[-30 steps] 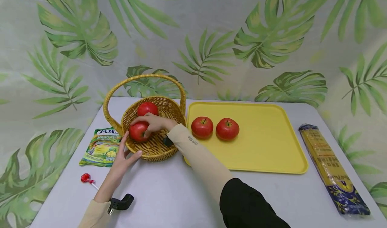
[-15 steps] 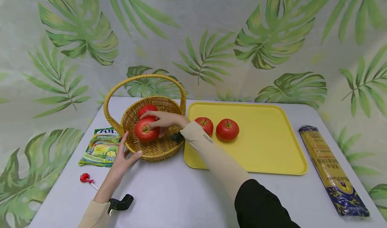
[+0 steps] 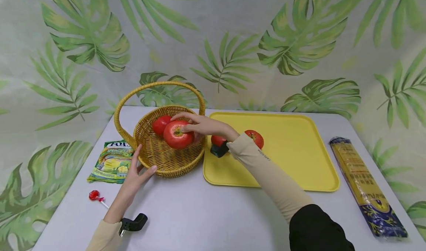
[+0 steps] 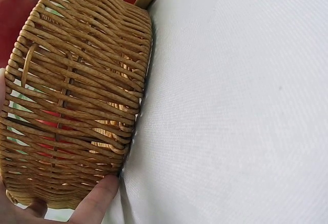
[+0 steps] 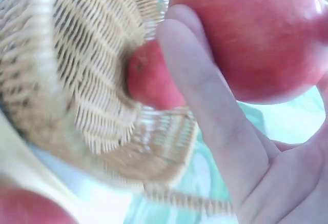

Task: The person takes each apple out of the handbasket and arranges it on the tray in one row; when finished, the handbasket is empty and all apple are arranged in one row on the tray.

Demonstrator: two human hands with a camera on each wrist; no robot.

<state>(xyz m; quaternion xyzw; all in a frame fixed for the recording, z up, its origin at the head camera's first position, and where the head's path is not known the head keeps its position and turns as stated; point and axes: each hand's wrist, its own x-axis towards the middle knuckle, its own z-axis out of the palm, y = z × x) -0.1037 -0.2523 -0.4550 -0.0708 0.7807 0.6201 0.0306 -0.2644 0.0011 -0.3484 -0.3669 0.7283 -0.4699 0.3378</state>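
Observation:
My right hand (image 3: 211, 127) grips a red apple (image 3: 176, 136) and holds it over the right part of a wicker basket (image 3: 159, 154). In the right wrist view its fingers (image 5: 197, 85) lie against the side of this apple. Another red apple (image 3: 161, 125) sits inside the basket, partly hidden behind the held one. My left hand (image 3: 133, 178) holds the basket at its front left, thumb and fingers spread along the woven wall (image 4: 77, 90). One fingertip reaches the base in the left wrist view.
A yellow tray (image 3: 286, 154) stands right of the basket, bearing two red apples, both partly covered by my right arm. A long noodle pack (image 3: 367, 188) lies at the far right. A green candy bag (image 3: 113, 162) and a red lollipop (image 3: 94, 195) are at the left.
My right hand has lifted the apple from the basket's left side and carried it right, toward the tray-side rim. The left hand and basket have stayed in place.

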